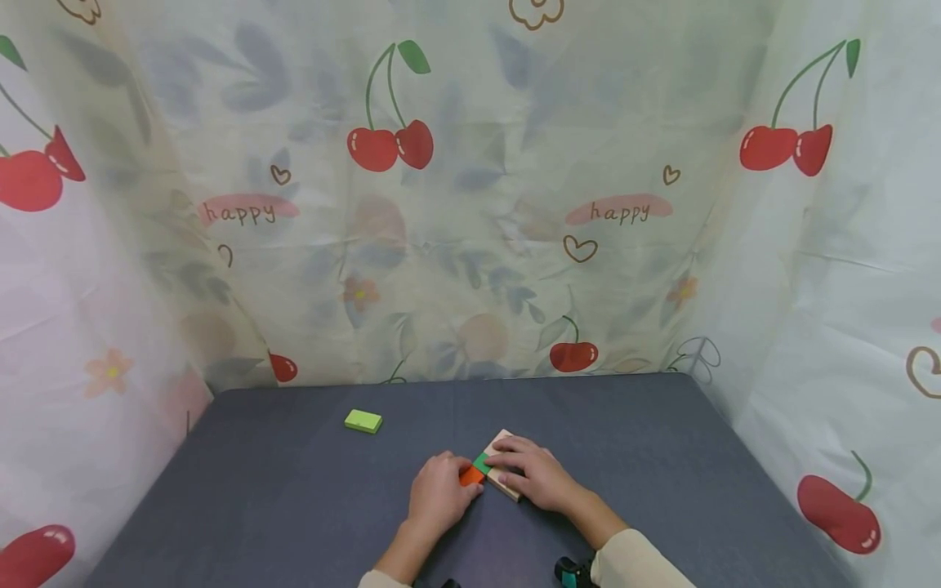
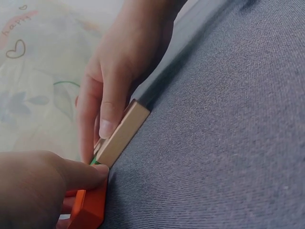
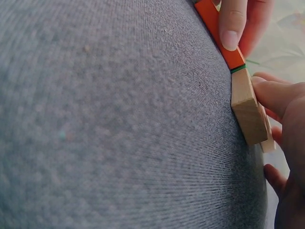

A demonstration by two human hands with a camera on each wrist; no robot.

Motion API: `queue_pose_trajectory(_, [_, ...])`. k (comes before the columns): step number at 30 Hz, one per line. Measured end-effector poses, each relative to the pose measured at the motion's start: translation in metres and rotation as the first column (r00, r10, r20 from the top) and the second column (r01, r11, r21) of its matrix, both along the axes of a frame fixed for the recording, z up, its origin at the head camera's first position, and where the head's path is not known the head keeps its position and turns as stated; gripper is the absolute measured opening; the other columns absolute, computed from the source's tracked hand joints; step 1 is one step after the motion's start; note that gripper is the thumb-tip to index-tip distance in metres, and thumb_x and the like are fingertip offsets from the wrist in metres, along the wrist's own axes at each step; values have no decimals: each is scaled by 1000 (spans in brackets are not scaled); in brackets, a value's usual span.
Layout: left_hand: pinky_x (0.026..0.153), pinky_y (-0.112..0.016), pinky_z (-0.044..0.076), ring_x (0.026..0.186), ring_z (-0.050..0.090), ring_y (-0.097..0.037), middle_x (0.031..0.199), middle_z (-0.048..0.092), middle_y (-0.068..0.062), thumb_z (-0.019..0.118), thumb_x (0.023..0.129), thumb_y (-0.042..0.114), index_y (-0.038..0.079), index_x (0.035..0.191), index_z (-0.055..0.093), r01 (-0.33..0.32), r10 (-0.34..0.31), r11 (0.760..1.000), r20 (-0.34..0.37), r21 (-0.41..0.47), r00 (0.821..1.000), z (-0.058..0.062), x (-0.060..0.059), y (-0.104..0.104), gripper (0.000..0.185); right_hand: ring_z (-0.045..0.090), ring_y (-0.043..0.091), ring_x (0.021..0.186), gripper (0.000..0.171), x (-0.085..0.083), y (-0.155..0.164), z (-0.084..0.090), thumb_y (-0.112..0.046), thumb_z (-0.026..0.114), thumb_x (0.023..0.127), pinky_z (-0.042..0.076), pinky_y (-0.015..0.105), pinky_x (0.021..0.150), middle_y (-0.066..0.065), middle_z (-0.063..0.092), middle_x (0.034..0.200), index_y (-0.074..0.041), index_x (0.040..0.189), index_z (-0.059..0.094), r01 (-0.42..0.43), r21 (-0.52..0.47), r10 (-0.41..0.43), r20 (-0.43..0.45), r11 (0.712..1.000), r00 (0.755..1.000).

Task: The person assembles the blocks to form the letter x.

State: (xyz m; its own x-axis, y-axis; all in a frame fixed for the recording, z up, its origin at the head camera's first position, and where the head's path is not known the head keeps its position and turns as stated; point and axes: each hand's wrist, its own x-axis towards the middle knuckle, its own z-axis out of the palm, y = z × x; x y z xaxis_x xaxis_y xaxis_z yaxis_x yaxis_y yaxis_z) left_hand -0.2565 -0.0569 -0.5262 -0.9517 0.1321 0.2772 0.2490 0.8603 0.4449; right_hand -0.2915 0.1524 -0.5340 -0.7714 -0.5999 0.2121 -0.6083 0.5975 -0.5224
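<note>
My left hand [image 1: 439,496] pinches an orange block [image 1: 471,477] between thumb and fingers, low on the dark cloth. One end of that block meets a small green block [image 1: 481,463]. Two pale wooden blocks lie around the green one: a near wooden block [image 1: 504,487] slanting towards me and a far wooden block [image 1: 501,436] pointing away. Over these reaches my right hand [image 1: 540,475], its thumb against the near wooden block [image 3: 249,105] and its fingers across the pieces. The left wrist view shows the orange block [image 2: 93,205] under the left thumb; the right fingers partly cover the wood.
A lime-green block [image 1: 363,421] lies alone towards the back left of the dark cloth-covered table [image 1: 294,490]. Patterned curtains [image 1: 470,204] enclose the back and both sides. A black device with a teal part [image 1: 569,573] shows by the right sleeve [image 1: 635,563].
</note>
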Motion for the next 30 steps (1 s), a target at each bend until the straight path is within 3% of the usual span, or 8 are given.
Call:
queue_pose_trajectory(11, [59,-34,42,67,53,-15,78,58,4,88,67,35,14,96,78,-49,49,998,-6,29,999,0,4,3,37,39,29,134,32,-1,0,-1,-29,60,97,32,63,96,3,52,139,-23,127,67,2,3,-2,7,1000,1000])
queue_pose_trajectory(30, [58,-35,41,66,54,-16,77,59,4,88,65,33,14,92,76,-73,76,995,-56,62,995,-3,6,6,34,42,30,131,30,-2,-1,3,-28,60,97,34,62,94,4,54,135,-22,126,67,-16,34,17,-21,999,1000])
